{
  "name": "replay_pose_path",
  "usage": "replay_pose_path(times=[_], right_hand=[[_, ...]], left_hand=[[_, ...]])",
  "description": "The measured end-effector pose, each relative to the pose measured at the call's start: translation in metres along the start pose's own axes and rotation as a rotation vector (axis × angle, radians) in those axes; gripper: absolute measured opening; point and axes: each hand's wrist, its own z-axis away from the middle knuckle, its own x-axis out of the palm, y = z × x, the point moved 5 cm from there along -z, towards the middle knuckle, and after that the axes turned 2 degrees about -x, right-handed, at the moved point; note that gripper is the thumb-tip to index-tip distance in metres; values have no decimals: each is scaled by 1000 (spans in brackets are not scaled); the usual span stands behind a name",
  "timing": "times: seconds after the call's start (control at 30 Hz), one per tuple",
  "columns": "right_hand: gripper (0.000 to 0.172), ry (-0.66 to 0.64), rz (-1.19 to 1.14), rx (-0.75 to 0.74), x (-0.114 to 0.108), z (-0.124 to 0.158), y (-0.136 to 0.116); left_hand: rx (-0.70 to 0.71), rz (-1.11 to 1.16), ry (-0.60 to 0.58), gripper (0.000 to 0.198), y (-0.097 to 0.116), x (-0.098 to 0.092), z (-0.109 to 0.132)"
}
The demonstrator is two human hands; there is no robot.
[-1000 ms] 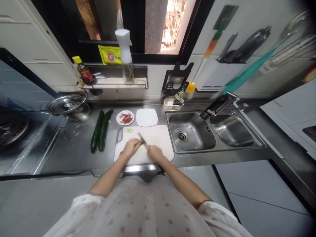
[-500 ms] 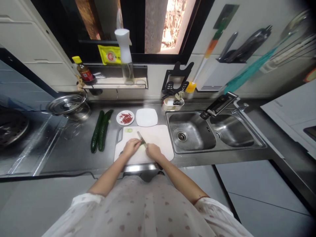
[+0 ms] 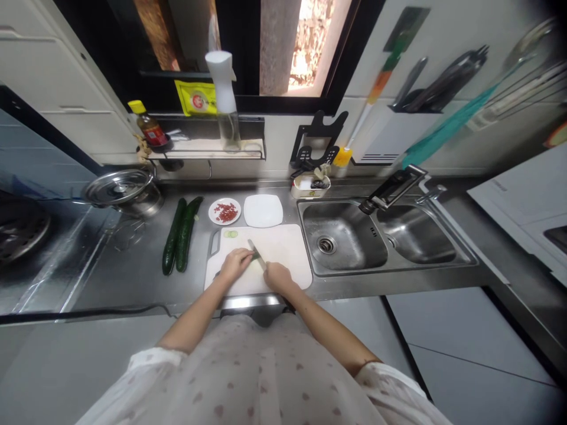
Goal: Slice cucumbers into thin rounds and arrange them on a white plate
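My right hand [image 3: 278, 277] is wrapped round the handle of a knife [image 3: 257, 254], whose blade slants up and left over the white cutting board [image 3: 290, 245]. Beside the blade, my left hand [image 3: 236, 264] presses with bent fingers on a cucumber [image 3: 256, 257]. Most of that cucumber is hidden beneath the hand, and a dark end shows left of the wrist. Pale green cucumber slices [image 3: 231, 234] lie near the board's upper left corner. Pale bits at the blade are too small to make out.
Two whole cucumbers [image 3: 182, 236] lie left of the board. Behind it stand a plate of red pieces [image 3: 225, 219] and a white square plate [image 3: 263, 211]. A double sink [image 3: 345, 268] is at right, a lidded pot [image 3: 142, 198] at left.
My right hand and the knife have shifted slightly right and toward me. My left hand stays in nearly the same place on the cucumber.
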Motion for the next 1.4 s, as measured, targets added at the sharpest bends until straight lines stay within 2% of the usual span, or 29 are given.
replay_pose_path(times=[0.2,0.53,0.93,1.4], right_hand=[[31,-4,9,10,2,3,2],[34,40,-6,-13,-4,-18,-8],[32,24,8,15,8,-1,3],[34,48,-4,3,0,-16,-7]], left_hand=[[-1,3,2,22,0,0,0],[6,-9,6,21,1,0,0],[-22,28,-31,23,5,-3,-1],[-10,27,-11,22,8,-4,0]])
